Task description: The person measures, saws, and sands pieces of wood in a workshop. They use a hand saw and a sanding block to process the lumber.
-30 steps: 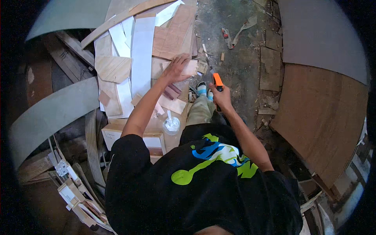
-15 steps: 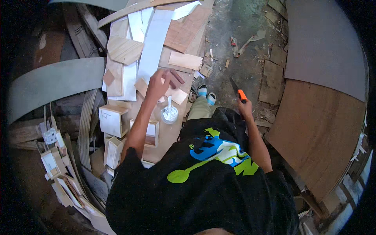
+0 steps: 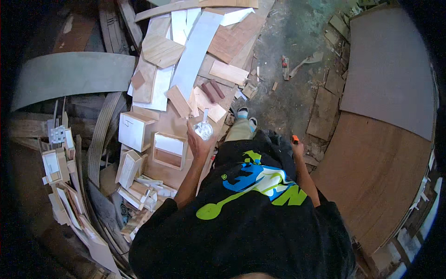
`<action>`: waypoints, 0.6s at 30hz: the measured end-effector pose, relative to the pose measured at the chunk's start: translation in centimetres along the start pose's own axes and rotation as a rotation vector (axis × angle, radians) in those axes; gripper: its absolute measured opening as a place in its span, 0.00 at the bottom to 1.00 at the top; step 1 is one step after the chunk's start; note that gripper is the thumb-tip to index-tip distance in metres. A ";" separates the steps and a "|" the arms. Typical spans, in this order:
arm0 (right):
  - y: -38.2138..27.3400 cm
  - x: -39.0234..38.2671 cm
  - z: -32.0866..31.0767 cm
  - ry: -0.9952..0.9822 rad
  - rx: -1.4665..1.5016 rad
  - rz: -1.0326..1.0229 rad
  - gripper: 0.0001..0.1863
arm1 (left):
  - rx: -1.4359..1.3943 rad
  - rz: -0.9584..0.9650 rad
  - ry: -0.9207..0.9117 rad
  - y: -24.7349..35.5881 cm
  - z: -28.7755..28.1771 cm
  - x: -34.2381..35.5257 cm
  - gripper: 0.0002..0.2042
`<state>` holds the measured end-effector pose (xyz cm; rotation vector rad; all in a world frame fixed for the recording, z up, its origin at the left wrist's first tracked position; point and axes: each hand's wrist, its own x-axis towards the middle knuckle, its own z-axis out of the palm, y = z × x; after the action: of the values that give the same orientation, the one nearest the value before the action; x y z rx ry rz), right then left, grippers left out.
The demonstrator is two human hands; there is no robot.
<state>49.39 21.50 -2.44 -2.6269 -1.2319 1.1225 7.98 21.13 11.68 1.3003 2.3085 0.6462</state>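
Left hand (image 3: 200, 143), drawn back, clasps clear round tub (image 3: 203, 132); right hand (image 3: 298, 148) grips orange handle (image 3: 295, 139).

My left hand (image 3: 199, 146) partly hides the cup (image 3: 203, 130); right of it, the tool (image 3: 295, 139) in my right hand (image 3: 298, 149) shows only orange.

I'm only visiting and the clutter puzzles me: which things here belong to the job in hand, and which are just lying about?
Seemingly in use:
clear round cup of white material, at the left hand;
orange-handled tool, in the right hand.

Apparently just lying about:
large brown wooden sheet;
long grey flat board;
small pale wooden scrap on the floor.
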 end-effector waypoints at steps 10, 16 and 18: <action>-4.0 -0.1 -1.1 -0.117 0.056 0.018 0.29 | -0.145 0.083 0.068 -0.3 -0.1 1.4 0.47; -0.2 1.9 1.0 0.021 0.130 -0.100 0.22 | -0.191 0.267 0.151 5.8 -1.4 8.9 0.50; 0.2 2.3 1.1 -0.065 0.150 -0.078 0.21 | -0.192 0.298 0.141 9.0 -1.9 13.8 0.52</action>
<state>49.83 22.64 -4.64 -2.4313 -1.1984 1.2443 6.38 36.83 16.70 1.5627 2.1109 1.0594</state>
